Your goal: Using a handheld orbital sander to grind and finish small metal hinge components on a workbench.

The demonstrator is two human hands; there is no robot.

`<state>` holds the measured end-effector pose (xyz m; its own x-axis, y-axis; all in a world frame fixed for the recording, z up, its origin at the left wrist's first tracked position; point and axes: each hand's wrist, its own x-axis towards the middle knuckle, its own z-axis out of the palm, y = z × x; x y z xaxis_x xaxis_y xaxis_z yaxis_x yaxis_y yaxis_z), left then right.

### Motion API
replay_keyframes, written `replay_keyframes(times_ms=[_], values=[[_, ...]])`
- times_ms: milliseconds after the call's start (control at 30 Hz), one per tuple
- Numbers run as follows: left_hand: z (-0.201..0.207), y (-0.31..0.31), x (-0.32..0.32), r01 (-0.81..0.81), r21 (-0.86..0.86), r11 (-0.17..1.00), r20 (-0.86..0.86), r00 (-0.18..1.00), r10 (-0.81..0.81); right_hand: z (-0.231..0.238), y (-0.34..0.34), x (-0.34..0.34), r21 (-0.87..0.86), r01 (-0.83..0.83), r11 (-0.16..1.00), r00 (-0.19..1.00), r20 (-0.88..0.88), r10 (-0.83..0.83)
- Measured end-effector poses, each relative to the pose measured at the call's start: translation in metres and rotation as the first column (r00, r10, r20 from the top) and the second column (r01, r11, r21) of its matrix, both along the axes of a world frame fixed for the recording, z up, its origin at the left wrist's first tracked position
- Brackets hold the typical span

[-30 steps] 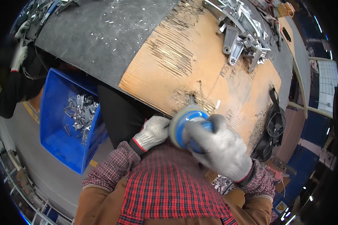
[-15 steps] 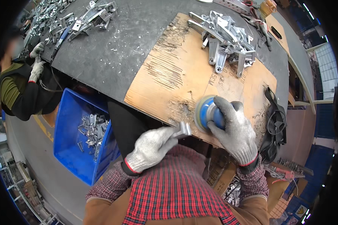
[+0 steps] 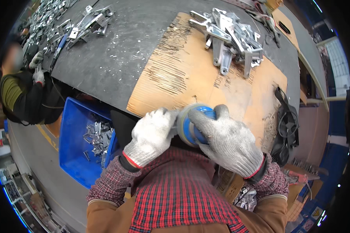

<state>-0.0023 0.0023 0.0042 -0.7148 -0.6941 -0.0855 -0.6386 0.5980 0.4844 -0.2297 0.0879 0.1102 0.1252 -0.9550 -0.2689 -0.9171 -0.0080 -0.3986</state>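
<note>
My right hand, in a grey-white knit glove, is wrapped round a round blue sander. The sander is tilted with its disc facing left, over the near edge of a worn cardboard sheet. My gloved left hand is closed on a small metal part, held against or very close to the disc. Blur and the fingers hide most of that part. A pile of silvery metal brackets lies on the far side of the cardboard.
A blue bin with loose metal parts stands at left below the dark table. More brackets lie far left, where a gloved co-worker works. A black strap bundle hangs at the right edge.
My right hand has brought the sander left and tipped it up off the cardboard. My left hand has moved slightly up, bringing the metal part to the disc.
</note>
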Motion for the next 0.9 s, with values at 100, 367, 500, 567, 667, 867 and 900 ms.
replay_keyframes(times_ms=[100,367,500,567,667,867,900], values=[[-0.003,-0.001,-0.002,-0.001,0.071,0.998,0.034,0.999,-0.002,-0.007,-0.011,-0.004,-0.024,0.039,0.999,0.999,-0.025,-0.040],[0.001,-0.010,0.003,-0.017,0.086,0.996,-0.047,0.999,0.021,-0.009,-0.027,-0.005,-0.040,0.076,0.996,0.997,-0.016,-0.076],[-0.001,-0.012,-0.002,-0.027,0.075,0.997,-0.031,0.999,0.030,-0.004,-0.008,-0.002,0.023,0.050,0.998,0.999,-0.007,-0.050],[0.000,-0.011,-0.002,-0.039,0.039,0.998,-0.077,0.996,0.042,-0.005,-0.017,-0.005,-0.034,0.063,0.997,0.998,-0.007,-0.063],[0.001,-0.013,-0.003,-0.046,0.052,0.998,-0.074,0.996,0.050,-0.010,-0.032,-0.013,-0.111,0.100,0.989,0.994,-0.025,-0.103],[0.015,-0.008,-0.005,-0.011,-0.043,0.999,0.137,0.990,0.017,-0.019,0.005,-0.026,-0.229,0.211,0.950,0.973,-0.043,-0.226],[0.020,-0.004,-0.004,-0.009,-0.186,0.983,0.049,0.999,0.019,-0.022,0.017,-0.029,-0.198,0.276,0.941,0.958,-0.024,-0.286]])
